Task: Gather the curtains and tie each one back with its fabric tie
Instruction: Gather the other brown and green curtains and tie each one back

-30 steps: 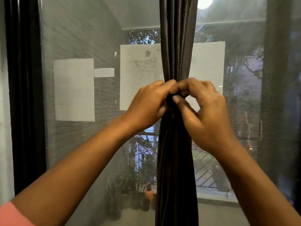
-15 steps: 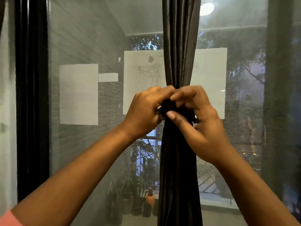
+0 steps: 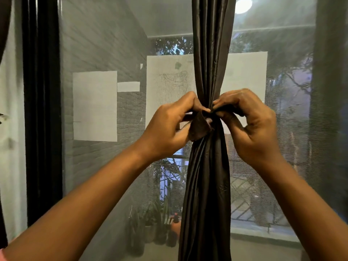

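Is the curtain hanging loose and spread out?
No, the curtain is gathered into a narrow bunch, and both hands pinch the tie around it.

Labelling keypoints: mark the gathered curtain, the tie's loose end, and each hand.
gathered curtain (image 3: 206, 185), head view, folds below the knot
fabric tie (image 3: 199, 128), head view, loose triangular flap
left hand (image 3: 167, 127), head view, back of hand
right hand (image 3: 254, 125), head view, back of hand

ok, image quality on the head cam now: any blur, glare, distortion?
Head view: left edge smeared, the black window frame and brick wall streaked; a round ceiling lamp reflection glares top right; the gathered dark satin curtain, left hand and right hand are fairly sharp; wide-angle bowing at edges.
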